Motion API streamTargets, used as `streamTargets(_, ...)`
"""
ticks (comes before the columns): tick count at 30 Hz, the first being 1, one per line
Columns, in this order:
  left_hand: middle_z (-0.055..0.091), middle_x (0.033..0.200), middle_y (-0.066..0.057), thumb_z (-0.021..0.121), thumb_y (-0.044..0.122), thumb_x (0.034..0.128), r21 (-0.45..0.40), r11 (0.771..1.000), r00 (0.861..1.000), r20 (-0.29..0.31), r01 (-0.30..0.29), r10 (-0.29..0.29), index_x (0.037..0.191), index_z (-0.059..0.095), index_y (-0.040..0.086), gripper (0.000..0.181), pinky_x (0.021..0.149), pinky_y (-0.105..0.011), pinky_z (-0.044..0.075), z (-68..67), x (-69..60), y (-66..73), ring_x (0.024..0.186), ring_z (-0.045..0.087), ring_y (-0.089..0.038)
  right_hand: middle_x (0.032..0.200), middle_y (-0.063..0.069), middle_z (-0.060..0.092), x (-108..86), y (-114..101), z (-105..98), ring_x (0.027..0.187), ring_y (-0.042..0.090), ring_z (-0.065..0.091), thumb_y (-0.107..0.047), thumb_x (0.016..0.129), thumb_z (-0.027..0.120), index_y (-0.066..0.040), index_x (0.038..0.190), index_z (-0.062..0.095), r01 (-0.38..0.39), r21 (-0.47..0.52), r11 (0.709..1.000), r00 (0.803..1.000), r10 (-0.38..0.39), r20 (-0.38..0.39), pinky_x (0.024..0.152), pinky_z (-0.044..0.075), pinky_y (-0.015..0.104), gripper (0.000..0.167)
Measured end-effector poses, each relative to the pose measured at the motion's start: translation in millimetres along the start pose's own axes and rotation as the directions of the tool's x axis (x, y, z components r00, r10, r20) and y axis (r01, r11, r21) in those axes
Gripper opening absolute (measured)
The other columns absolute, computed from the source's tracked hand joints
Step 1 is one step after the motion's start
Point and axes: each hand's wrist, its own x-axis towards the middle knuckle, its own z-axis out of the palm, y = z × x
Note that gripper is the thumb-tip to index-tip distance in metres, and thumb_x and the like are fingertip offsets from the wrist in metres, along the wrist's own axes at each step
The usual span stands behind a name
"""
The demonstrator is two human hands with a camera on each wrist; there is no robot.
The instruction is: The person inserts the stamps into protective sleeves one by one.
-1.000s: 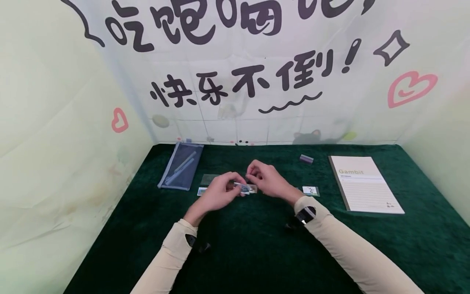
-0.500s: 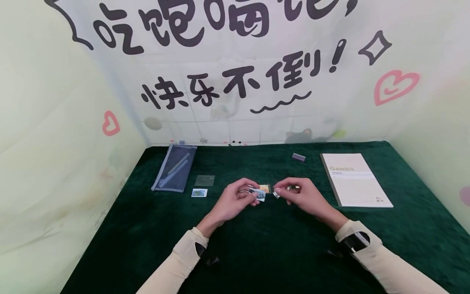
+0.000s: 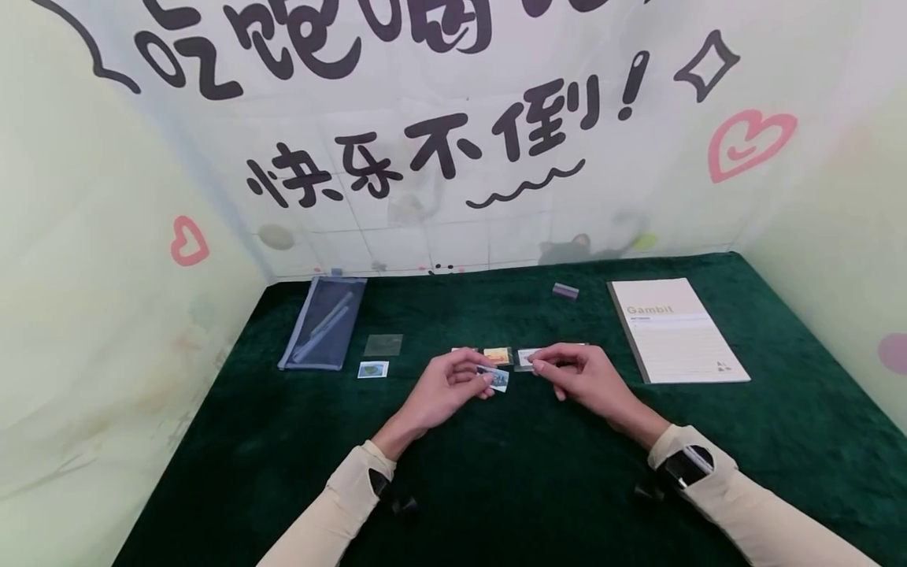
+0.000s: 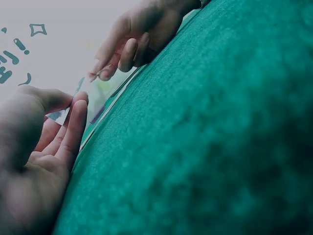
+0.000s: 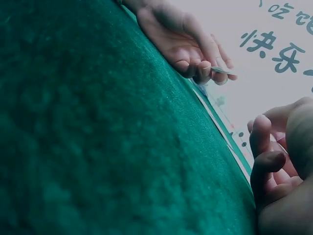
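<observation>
In the head view my left hand [image 3: 442,390] pinches a small blue-and-white stamp [image 3: 499,378] between thumb and fingers. The stamp is tilted above the cloth; its edge shows in the left wrist view. To its right, with a gap between, my right hand [image 3: 588,378] hovers with bent fingers, thumb and forefinger tips close together. Whether anything is between those tips, I cannot tell. Just behind them is a clear sleeve with a pale stamp [image 3: 527,358], partly hidden. An orange stamp in a sleeve [image 3: 497,356] lies between the hands, and another sleeve [image 3: 464,350] sits partly behind the left hand.
Left of the hands are a loose stamp [image 3: 372,369] and a clear sleeve [image 3: 384,345]. A blue zip pouch [image 3: 322,327] with pens inside lies farther left. A purple eraser-like block [image 3: 565,290] and a notebook [image 3: 680,339] are at the right on the green cloth [image 3: 524,472].
My right hand has moved right, away from the left hand, uncovering the sleeves between. The left hand keeps its stamp and has shifted right. The view has swung slightly.
</observation>
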Motion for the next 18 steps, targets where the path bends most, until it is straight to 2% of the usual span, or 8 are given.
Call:
streamTargets(7,0.078,0.119,-0.010,0.071,0.024,0.1065,0.013,0.999,0.999,-0.027,0.037,-0.037,0.131,0.068,0.015,0.027,0.094,-0.035,0.065,-3.3,-2.2,-1.6,0.103,0.079,-0.022,0.106,0.010,0.079,0.7,-4.4,2.1,0.061,0.024,0.059,-0.047,0.108,0.066,-0.016,0.120,0.079,0.008,-0.005,1.000,1.000,-0.008,0.020,0.060,0.052,0.029,0.035)
streamTargets(12,0.078,0.118,-0.010,0.070,0.024,0.1069,0.011,0.999,0.998,-0.037,0.050,-0.049,0.133,0.067,0.015,0.028,0.094,-0.035,0.065,-4.0,-0.5,-3.9,0.103,0.079,-0.022,0.104,0.012,0.082,0.0,-4.3,0.8,0.057,0.020,0.057,-0.046,0.105,0.071,-0.016,0.123,0.079,-0.018,0.002,1.000,1.000,0.018,0.025,0.054,0.049,0.026,0.036)
streamTargets(18,0.079,0.117,-0.008,0.071,0.024,0.1066,0.021,0.998,0.997,-0.048,0.067,-0.066,0.134,0.067,0.015,0.029,0.094,-0.035,0.064,-3.4,0.7,-4.1,0.103,0.079,-0.022,0.106,0.012,0.081,-0.3,-2.5,1.0,0.058,0.020,0.058,-0.045,0.102,0.075,-0.016,0.123,0.078,-0.028,0.007,1.000,0.999,0.028,0.017,0.054,0.050,0.026,0.036)
